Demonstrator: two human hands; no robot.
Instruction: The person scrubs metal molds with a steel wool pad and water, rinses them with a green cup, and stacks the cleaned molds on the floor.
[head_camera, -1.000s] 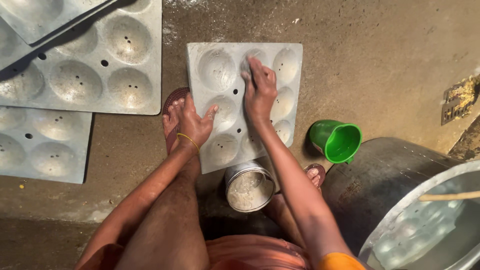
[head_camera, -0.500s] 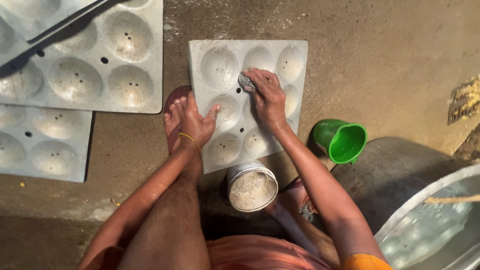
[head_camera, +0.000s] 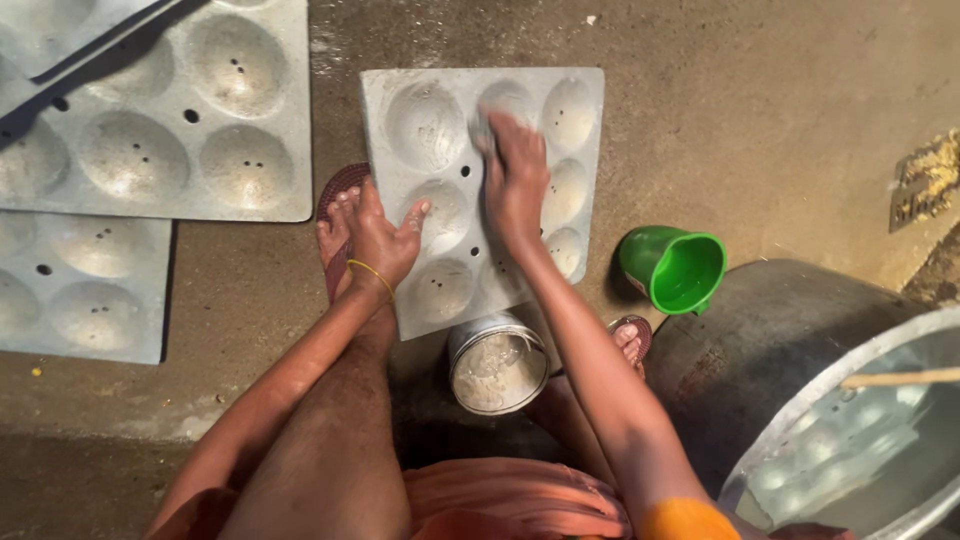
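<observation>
Your right hand (head_camera: 515, 175) presses on the tray (head_camera: 480, 190) lying on the floor (head_camera: 760, 130), fingers curled near its top edge, perhaps over a small pad. Your left hand (head_camera: 378, 238) rests spread on the tray's left edge, holding nothing. A tin (head_camera: 497, 365) sits just below the tray.

No packages, labels, signs or screens are shown.
The one container of a packaging kind is a small round metal tin (head_camera: 497, 366), standing open on the floor just below the moulded metal tray (head_camera: 440, 120), between the person's legs; it is silver-grey, unlabelled as far as can be seen, and filled with a pale substance.
</observation>
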